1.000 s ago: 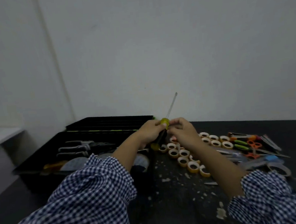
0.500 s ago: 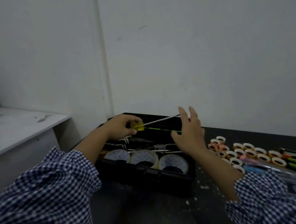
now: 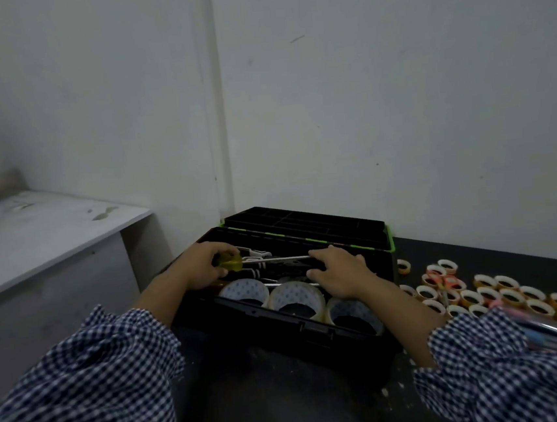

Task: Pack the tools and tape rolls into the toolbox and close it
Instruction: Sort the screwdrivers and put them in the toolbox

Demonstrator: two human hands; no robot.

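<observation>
Down from mid-air, the screwdriver (image 3: 232,262) is settling into the toolbox (image 3: 316,336) beneath both hands, the left hand (image 3: 200,266) gripping its handle and the right hand (image 3: 339,273) pressing loose fingers on its shaft, so one more tool is going in.

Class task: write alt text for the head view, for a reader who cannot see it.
The left hand grips a yellow-handled screwdriver over an open black toolbox; the right hand touches its shaft. Small tape rolls lie on the table.

a plain workroom, likely a small workshop; bare white walls (image 3: 395,97) meet in a corner; a dark, chip-strewn worktable (image 3: 289,403) carries an open black toolbox (image 3: 281,324) and rows of small tape rolls (image 3: 503,294); a scuffed white counter (image 3: 34,231) stands at left
</observation>
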